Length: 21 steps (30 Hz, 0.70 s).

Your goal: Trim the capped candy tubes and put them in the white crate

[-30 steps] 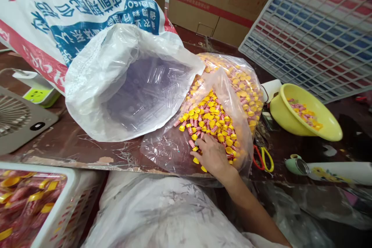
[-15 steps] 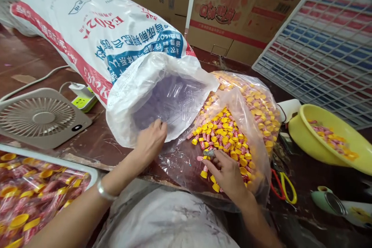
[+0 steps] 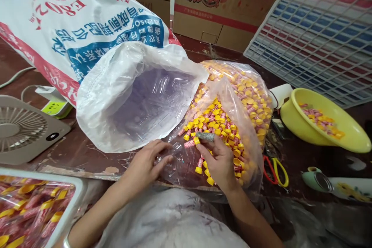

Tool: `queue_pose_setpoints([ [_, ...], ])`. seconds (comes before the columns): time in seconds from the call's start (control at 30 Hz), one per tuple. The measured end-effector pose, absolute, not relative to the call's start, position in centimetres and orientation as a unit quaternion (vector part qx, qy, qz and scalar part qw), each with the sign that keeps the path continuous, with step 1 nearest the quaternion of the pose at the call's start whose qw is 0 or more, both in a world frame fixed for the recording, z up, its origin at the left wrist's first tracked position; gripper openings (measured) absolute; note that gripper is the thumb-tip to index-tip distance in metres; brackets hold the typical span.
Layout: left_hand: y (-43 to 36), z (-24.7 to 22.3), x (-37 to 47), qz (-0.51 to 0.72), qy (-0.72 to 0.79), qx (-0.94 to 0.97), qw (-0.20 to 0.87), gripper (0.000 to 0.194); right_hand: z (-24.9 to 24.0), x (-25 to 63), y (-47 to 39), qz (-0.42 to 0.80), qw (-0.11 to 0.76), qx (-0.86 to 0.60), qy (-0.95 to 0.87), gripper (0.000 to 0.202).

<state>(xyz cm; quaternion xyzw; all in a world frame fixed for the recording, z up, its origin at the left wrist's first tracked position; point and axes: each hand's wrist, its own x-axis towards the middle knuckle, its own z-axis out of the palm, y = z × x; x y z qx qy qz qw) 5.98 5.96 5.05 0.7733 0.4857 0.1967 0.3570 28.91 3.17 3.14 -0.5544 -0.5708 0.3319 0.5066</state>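
Note:
My left hand (image 3: 148, 164) is in front of the mouth of a large white sack (image 3: 99, 116). Its thumb and fingers are curved around what looks like a clear plastic tube (image 3: 176, 151), hard to make out against the clear plastic beneath. Similar clear pieces (image 3: 157, 104) lie inside the sack. My right hand (image 3: 219, 159), a grey wrap on one finger, pinches a small red-and-white printed tube with a yellow cap (image 3: 197, 140). Under and behind it, many such capped tubes (image 3: 215, 118) spill from an open clear bag (image 3: 248, 97).
A white tray (image 3: 78, 186) of filled clear tubes stands front left, beside a fan (image 3: 26, 128) and a power strip (image 3: 55, 107). To the right are a yellow bowl (image 3: 308, 147), scissors (image 3: 276, 172) and a green-and-white object (image 3: 334, 186). Cardboard boxes (image 3: 215, 19) and a white wire rack (image 3: 314, 38) stand behind.
My left hand has come out of the sack's mouth toward me. My right hand has lifted slightly with a capped tube in its fingers. The view has shifted right.

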Motion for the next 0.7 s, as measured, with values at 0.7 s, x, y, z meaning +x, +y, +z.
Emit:
queue_pose_setpoints([
  [0.7, 4.7, 3.5, 9.8, 0.241, 0.442, 0.6, 0.622, 0.013, 3.2, 27.4, 2.0, 0.144, 0.296, -0.471, -0.818, 0.068],
])
